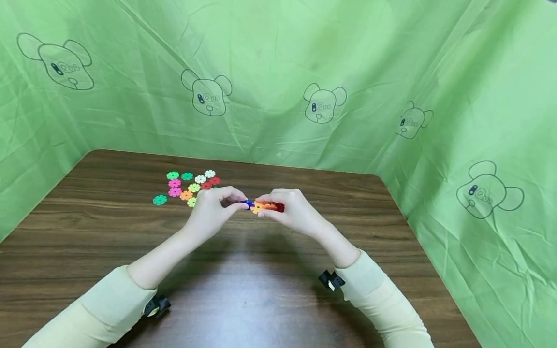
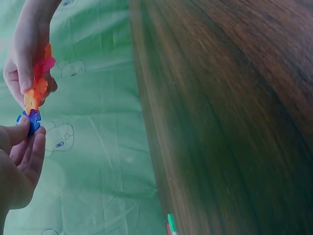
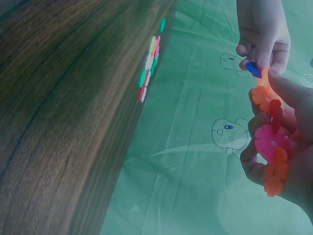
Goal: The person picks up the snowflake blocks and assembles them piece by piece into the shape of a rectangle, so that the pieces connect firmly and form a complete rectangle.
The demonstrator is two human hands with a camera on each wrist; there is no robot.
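Both hands meet above the middle of the table. Between thumb and fingers my left hand (image 1: 211, 207) pinches a blue notched plastic disc (image 2: 33, 122). My right hand (image 1: 296, 209) grips a chain of interlocked notched discs in orange, red and pink; a light orange disc (image 1: 256, 208) forms its near end, right at the blue one. In the right wrist view a pink disc (image 3: 272, 142) and an orange disc (image 3: 276, 173) hang at the chain's far end, under the palm. My fingers hide part of the chain.
Left of the hands, loose notched discs lie on the brown wooden table (image 1: 130, 232): a teal one (image 1: 159, 199) apart, then pink (image 1: 174, 183), white (image 1: 210, 173), red, yellow-green and orange ones. A green cloth (image 1: 270, 63) with bear outlines hangs behind and beside the table.
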